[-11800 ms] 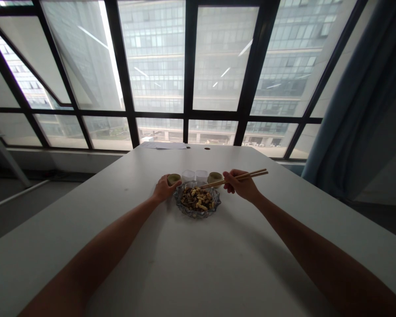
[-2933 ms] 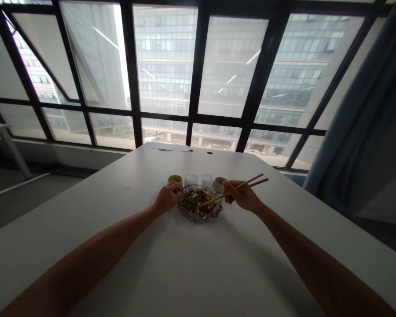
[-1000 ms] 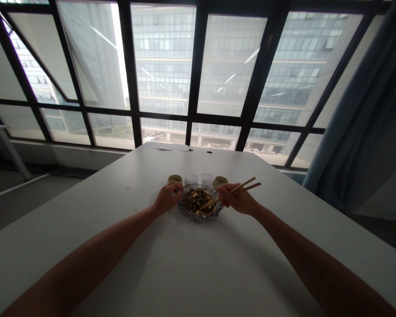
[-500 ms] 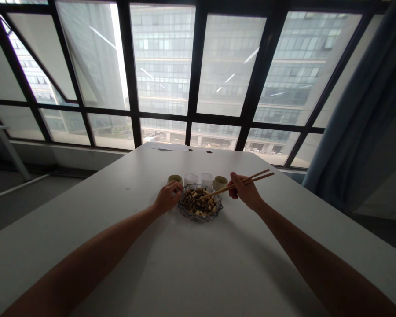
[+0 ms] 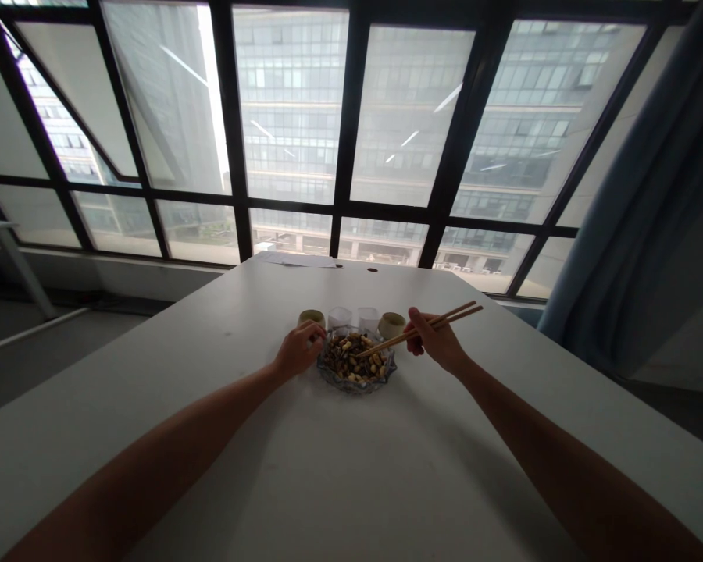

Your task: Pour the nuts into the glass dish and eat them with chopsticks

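A clear glass bowl (image 5: 357, 385) with a scalloped rim stands on the white table. It is filled with a mix of nuts and seeds (image 5: 351, 359), some pale and some dark. My left hand (image 5: 299, 348) is closed on the bowl's left rim, thumb and fingers curled together there. In my right hand (image 5: 437, 340) is a pair of wooden chopsticks (image 5: 395, 339), held from the bowl's right side. Their tips reach down among the nuts in the middle of the bowl; whether a piece is between them is too small to tell.
Behind the bowl stand two yellowish-green cups, one left (image 5: 312, 317) and one right (image 5: 392, 323), with two clear cups (image 5: 340, 316) between them. Papers (image 5: 301, 261) lie at the far end of the white table (image 5: 351, 484). A blue curtain (image 5: 615, 234) hangs at the right.
The chopstick tips have shifted very slightly to the right within the bowl. My left hand stays at the rim, and the bowl and cups look unmoved.
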Demonstrator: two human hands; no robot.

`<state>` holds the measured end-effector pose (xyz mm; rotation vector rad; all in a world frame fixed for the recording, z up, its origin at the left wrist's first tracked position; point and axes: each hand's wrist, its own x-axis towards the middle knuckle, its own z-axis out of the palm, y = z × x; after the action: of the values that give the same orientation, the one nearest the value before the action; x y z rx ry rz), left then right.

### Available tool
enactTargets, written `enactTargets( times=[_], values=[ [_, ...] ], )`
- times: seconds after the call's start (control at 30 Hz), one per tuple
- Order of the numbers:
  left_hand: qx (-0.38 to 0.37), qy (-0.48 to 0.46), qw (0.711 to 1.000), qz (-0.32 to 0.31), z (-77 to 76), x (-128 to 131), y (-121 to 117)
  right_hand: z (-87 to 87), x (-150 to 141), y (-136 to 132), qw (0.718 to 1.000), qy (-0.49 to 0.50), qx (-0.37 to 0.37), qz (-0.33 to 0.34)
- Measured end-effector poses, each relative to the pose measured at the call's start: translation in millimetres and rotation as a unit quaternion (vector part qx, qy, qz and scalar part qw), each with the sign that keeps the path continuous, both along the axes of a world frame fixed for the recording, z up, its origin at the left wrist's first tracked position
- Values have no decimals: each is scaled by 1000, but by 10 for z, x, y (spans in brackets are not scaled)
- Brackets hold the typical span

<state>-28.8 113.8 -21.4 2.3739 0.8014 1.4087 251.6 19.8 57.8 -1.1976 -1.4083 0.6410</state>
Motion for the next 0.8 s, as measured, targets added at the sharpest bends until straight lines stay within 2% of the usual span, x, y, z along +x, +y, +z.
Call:
enactTargets(
  times=[0.17,0.33,0.43,0.67,0.8],
  values=[
    [3,-1,1000,0,-4,0,6,-47,-57,-44,995,-75,11,66],
    [5,2,1000,0,1,-5,8,-86,-138,-92,977,-147,39,147],
    [6,4,1000,2,3,-3,5,-80,-145,-93,981,-135,35,138],
    [4,0,1000,-3,-10,-1,10,-65,-85,-37,996,-71,8,57],
    [4,5,1000,1,-5,-4,6,-67,-103,-44,996,-70,5,63]
  ],
)
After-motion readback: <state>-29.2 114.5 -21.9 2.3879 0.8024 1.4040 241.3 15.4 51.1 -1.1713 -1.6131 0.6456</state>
